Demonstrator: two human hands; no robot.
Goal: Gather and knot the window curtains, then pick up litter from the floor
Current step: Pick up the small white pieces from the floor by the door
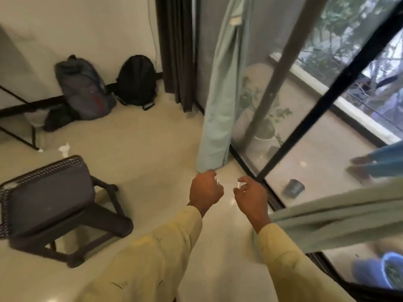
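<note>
A pale green curtain (pixel 220 101) hangs bunched beside the sliding screen door, its hem just above the floor. My left hand (pixel 205 190) is closed in a fist right at that hem and seems to grip it. My right hand (pixel 250 197) hovers a little to the right, fingers loosely curled, with nothing clearly in it. A second pale green curtain (pixel 340 219) stretches across the lower right behind my right forearm. A crumpled white piece of litter (pixel 64 148) lies on the floor at the left, with a smaller white scrap (pixel 40 150) near it.
A dark plastic chair (pixel 54 203) stands at lower left. A grey backpack (pixel 85 88) and a black backpack (pixel 136 81) lean on the far wall beside a dark curtain (pixel 176 51). A black table frame (pixel 19 129) is at left. The door track (pixel 246 164) runs along the floor.
</note>
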